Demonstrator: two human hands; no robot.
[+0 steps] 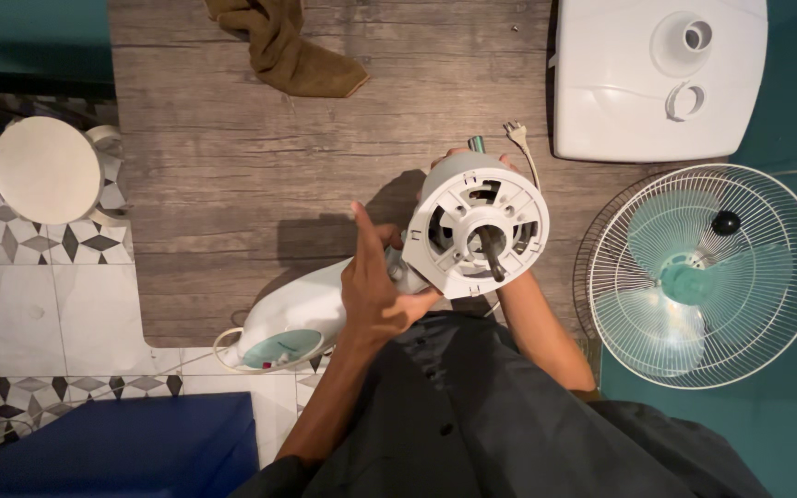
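while the left hand (375, 290) grips the white fan motor housing (479, 224) at its side, the right hand (472, 159) sits behind it — grip hidden, cannot tell; grille (705, 275) nearby.

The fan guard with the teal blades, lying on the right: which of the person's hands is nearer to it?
Right. The right hand, mostly hidden, grips the far side of the white motor housing, closer to the fan guard. The left hand holds the housing's opposite side, farther away.
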